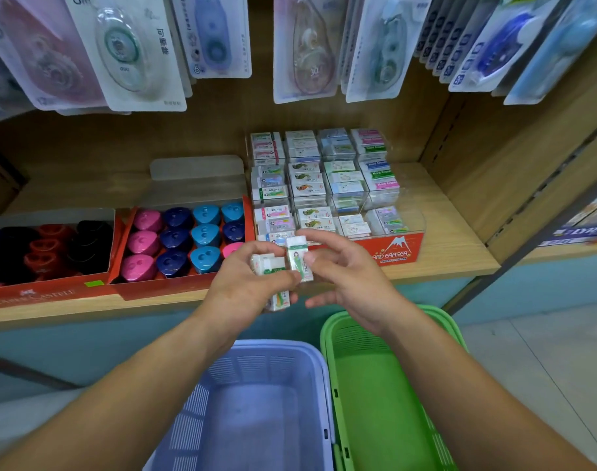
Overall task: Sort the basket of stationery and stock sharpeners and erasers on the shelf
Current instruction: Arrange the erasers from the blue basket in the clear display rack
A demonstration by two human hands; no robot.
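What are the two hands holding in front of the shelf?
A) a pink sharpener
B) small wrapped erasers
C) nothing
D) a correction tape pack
B: the left hand grips a few small wrapped erasers, and the right hand pinches a single eraser beside them.

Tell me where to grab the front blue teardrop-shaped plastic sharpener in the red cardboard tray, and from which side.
Come straight down from above and pinch the domed top of the blue sharpener. It stands packed between a dark blue sharpener and a pink one in the red tray, so its flanks look closed off; only the top is free.
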